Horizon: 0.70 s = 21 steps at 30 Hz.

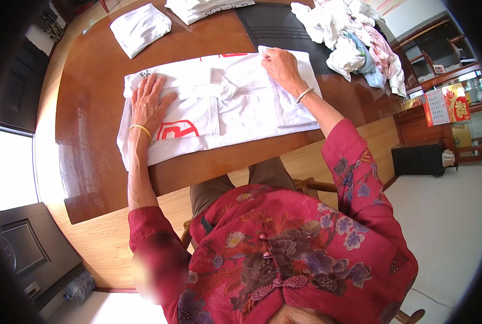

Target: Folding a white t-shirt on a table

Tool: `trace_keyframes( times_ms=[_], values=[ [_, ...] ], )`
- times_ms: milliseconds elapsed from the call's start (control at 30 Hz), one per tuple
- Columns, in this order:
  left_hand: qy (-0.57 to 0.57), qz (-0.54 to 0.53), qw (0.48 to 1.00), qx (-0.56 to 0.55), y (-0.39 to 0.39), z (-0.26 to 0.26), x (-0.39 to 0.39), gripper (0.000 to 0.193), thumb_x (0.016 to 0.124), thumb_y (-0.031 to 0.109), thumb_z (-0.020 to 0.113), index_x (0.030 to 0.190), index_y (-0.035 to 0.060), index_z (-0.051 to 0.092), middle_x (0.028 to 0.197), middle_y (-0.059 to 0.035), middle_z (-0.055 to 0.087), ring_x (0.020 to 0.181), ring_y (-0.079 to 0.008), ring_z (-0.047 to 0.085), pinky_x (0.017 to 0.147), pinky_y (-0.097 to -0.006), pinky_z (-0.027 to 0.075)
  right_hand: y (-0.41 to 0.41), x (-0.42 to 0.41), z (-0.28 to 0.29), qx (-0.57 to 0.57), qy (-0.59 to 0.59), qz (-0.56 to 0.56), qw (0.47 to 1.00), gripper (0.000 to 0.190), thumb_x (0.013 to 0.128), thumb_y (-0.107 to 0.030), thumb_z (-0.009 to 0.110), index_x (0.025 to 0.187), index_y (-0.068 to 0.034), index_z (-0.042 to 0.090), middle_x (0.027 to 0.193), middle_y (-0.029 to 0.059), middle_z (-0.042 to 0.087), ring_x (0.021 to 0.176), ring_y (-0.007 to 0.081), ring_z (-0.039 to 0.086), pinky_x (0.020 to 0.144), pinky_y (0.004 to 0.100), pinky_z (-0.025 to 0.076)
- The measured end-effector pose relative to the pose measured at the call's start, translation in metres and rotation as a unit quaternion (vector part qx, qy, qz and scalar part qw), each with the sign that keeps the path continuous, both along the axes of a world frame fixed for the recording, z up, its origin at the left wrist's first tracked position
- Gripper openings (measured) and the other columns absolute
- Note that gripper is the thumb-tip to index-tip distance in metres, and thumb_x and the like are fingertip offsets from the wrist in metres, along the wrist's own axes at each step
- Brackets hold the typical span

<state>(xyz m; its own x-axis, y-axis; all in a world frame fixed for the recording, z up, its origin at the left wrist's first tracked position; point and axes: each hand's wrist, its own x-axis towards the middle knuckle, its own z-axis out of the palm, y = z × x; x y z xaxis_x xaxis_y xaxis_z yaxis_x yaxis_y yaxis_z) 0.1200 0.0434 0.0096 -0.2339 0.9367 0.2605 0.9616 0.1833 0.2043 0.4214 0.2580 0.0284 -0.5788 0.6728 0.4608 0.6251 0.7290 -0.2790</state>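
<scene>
A white cotton garment, likely a T-shirt [245,117], lies partly folded in a long flat shape on the wooden table, with red and black print showing in places. My left hand [148,101] rests flat on its left end, palm down, thumb spread from the fingers. At the upper right, my right hand [280,67] has its fingers curled on a raised edge of the cloth, which they appear to pinch. Between the hands the fabric overlaps in layers, with a bunched fold near the middle.
Beyond the shirt on the brown table [91,162] lie a folded white garment [140,30] and another white one with black print [208,9]. A heap of loose clothes [354,44] sits at the far right, partly over a black panel [281,30]. A wooden chair arm [320,186] is close by.
</scene>
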Motion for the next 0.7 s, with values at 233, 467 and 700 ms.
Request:
trace_keyframes(
  times_ms=[233, 467, 700],
  values=[
    [0.008, 0.0, 1.0, 0.008, 0.004, -0.004, -0.006, 0.061, 0.089, 0.051, 0.053, 0.137, 0.0134, 0.049, 0.148, -0.0096, 0.038, 0.14, -0.0272, 0.027, 0.114, -0.0433, 0.016, -0.004, 0.013, 0.008, -0.026, 0.022, 0.087, 0.996, 0.016, 0.08, -0.014, 0.061, 0.083, 0.0, 0.067, 0.079, 0.0153, 0.065, 0.073, 0.0306, 0.063, 0.07, 0.0392, 0.05],
    [0.026, -0.011, 1.0, 0.006, 0.006, -0.009, -0.008, 0.059, 0.091, 0.049, 0.051, 0.138, 0.0137, 0.047, 0.147, -0.0094, 0.038, 0.14, -0.0269, 0.027, 0.114, -0.0424, 0.017, -0.052, 0.059, 0.007, -0.029, -0.013, 0.101, 0.994, 0.015, 0.084, -0.012, 0.066, 0.094, -0.001, 0.067, 0.085, 0.0099, 0.064, 0.072, 0.024, 0.063, 0.068, 0.0321, 0.052],
    [0.018, -0.005, 1.0, 0.002, 0.006, -0.009, -0.008, 0.058, 0.091, 0.049, 0.051, 0.137, 0.0135, 0.048, 0.147, -0.0085, 0.039, 0.14, -0.025, 0.027, 0.115, -0.0417, 0.016, -0.092, 0.079, 0.015, 0.084, -0.041, 0.2, 0.975, 0.011, 0.08, -0.009, 0.068, 0.087, 0.0, 0.066, 0.085, 0.0088, 0.063, 0.083, 0.0239, 0.06, 0.073, 0.0334, 0.051]
  ],
)
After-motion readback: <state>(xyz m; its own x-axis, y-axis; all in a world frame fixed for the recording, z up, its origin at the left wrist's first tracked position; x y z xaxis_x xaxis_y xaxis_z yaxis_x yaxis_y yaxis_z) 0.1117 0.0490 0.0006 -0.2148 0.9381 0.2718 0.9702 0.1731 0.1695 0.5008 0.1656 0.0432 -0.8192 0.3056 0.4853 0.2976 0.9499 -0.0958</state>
